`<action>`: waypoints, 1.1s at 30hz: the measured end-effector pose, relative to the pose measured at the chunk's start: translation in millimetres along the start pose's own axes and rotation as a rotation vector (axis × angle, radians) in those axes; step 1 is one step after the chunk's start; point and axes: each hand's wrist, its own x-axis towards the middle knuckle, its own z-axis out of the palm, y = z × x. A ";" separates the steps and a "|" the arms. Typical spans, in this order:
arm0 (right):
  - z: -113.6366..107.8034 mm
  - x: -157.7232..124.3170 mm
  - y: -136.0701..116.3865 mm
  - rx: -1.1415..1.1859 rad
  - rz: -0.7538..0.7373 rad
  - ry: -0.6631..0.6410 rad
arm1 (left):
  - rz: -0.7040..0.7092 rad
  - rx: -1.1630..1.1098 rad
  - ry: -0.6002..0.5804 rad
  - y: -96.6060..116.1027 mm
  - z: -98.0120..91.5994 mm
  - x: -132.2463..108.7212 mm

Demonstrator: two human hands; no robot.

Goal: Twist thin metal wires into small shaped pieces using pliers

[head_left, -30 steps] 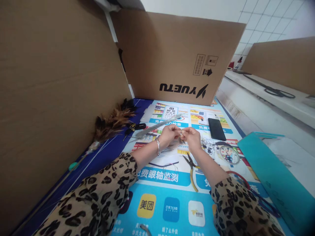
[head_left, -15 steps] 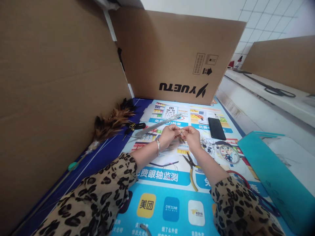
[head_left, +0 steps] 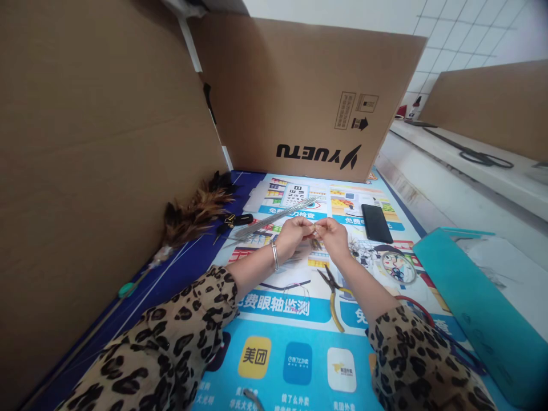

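My left hand and my right hand meet fingertip to fingertip over the printed table cover. Both are closed in a pinch on something small, mostly hidden by the fingers. A small brownish tuft shows just beneath the fingertips; whether it is part of the held thing I cannot tell. Close below my right wrist lie yellow-handled pliers, their jaws apart. Left of my left hand is a bundle of thin metal wires. Several fine dark pieces lie right of my right hand.
A black phone and a clear round dish lie to the right, beside a teal box. Cardboard panels stand behind and left. Brown feathers and a black-handled tool lie leftward. Scissors rest on the ledge.
Both hands stay pinched together in nearly the same place, with only a slight shift of the fingertips. The things on the table lie as before.
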 end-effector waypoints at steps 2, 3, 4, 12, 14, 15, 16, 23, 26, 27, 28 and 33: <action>-0.6 0.3 -0.2 -0.030 0.017 -0.020 | -0.005 0.000 -0.008 0.6 -0.6 0.4; -1.1 0.5 -0.3 -0.050 0.035 -0.036 | -0.014 0.008 -0.024 1.4 -1.4 0.8; -1.6 0.7 -0.4 -0.069 0.056 -0.053 | -0.028 0.021 -0.048 2.5 -2.7 1.5; -13.6 9.9 7.2 -0.218 0.192 -0.188 | -0.042 0.275 -0.271 6.7 -20.4 15.8; -16.7 13.0 10.8 -0.264 0.229 -0.214 | -0.004 0.328 -0.242 5.3 -22.1 18.7; -17.6 14.0 12.4 -0.284 0.248 -0.228 | 0.003 0.344 -0.223 4.6 -22.3 19.6; -18.2 14.7 13.7 -0.301 0.264 -0.242 | 0.003 0.352 -0.208 3.8 -22.3 20.2; -16.4 13.3 13.7 -0.353 0.338 -0.279 | 0.023 0.305 -0.130 1.9 -23.0 20.9; -17.3 13.5 10.0 -0.341 0.361 -0.296 | 0.023 0.315 -0.108 1.1 -24.0 21.6; -17.9 13.7 8.6 -0.336 0.365 -0.305 | 0.020 0.323 -0.105 0.6 -24.0 21.8; -18.6 13.9 7.2 -0.333 0.368 -0.314 | 0.019 0.332 -0.101 0.0 -24.0 21.9; -21.0 14.9 3.5 -0.348 0.355 -0.356 | 0.035 0.333 -0.086 -1.5 -21.8 21.2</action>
